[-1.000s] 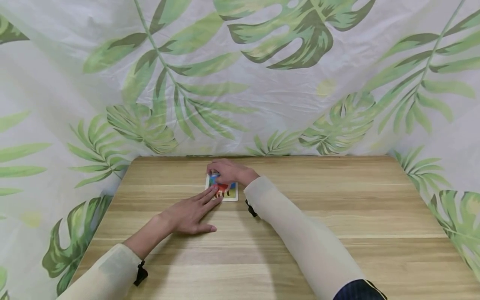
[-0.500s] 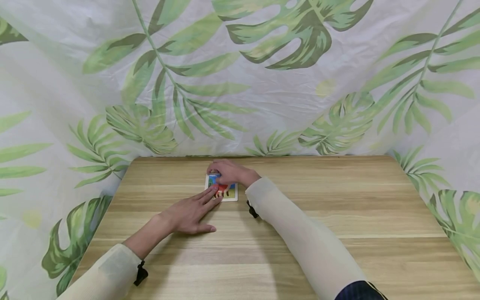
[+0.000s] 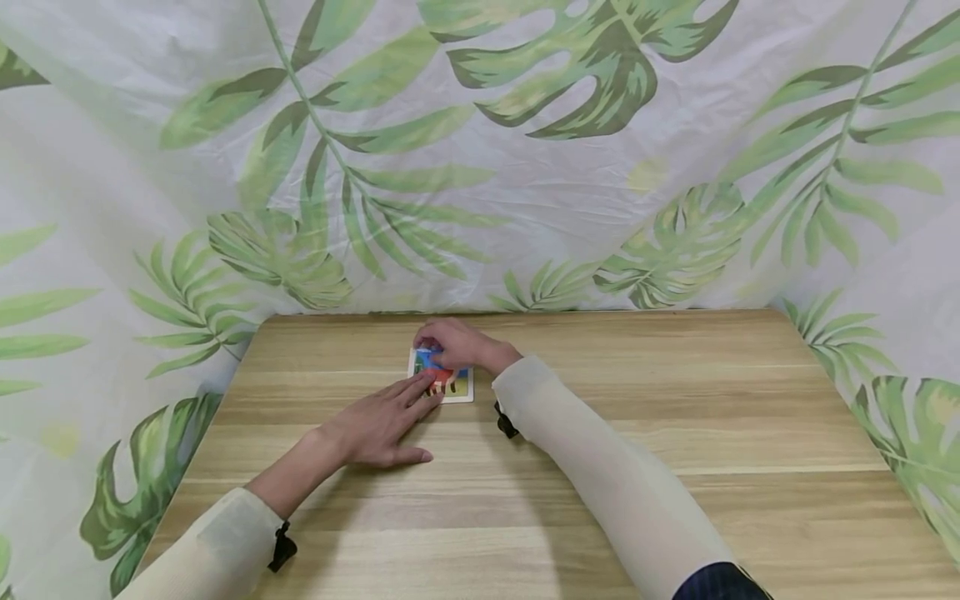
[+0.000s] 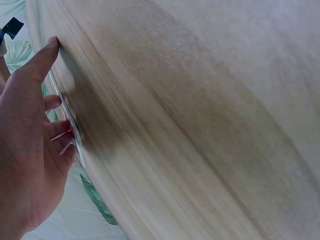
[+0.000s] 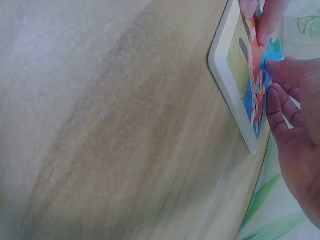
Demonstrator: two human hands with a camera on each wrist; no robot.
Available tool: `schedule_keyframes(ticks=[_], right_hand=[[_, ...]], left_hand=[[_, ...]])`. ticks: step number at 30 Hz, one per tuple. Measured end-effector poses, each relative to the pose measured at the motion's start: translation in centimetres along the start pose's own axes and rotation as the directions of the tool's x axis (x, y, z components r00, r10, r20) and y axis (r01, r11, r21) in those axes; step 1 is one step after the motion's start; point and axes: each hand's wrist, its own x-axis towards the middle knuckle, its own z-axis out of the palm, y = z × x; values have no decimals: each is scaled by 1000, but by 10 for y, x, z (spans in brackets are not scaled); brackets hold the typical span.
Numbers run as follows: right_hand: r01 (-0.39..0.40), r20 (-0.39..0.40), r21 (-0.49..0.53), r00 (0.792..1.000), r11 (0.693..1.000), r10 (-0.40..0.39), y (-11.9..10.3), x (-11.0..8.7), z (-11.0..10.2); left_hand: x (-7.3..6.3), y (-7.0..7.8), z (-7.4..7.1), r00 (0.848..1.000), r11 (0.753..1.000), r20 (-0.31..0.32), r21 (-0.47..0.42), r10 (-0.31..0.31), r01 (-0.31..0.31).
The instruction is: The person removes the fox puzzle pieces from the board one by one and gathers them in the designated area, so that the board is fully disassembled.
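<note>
A small square picture board [image 3: 459, 388] with a white rim lies on the wooden table near its far edge. Its picture shows an orange-red animal over blue and yellow, in the right wrist view a fox-like figure on the board [image 5: 254, 75]. My left hand [image 3: 378, 427] rests flat, its straight fingertips on the board's near left part and its thumb spread on the table. My right hand [image 3: 459, 342] bends over the far edge of the board. Its thumb [image 5: 282, 71] presses on the picture while the curled fingers [image 5: 276, 102] meet the far rim. The palm hides the upper right corner.
The wooden tabletop [image 3: 637, 400] ends just beyond the board. A pale cloth [image 3: 555, 225] printed with green leaves hangs behind the table and at its sides. Black straps [image 3: 282, 546] hang from both cream sleeves.
</note>
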Motion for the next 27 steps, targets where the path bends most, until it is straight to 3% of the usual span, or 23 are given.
schedule_keyframes(ticks=[20,27], right_hand=[[-32,-115,134,992,991,47,4,-6,5],[-57,-137,283,986,957,100,8,-8,6]], left_hand=[[4,0,4,1000,1000,30,5,7,-8],[4,1,6,999,1000,33,-11,3,-3]])
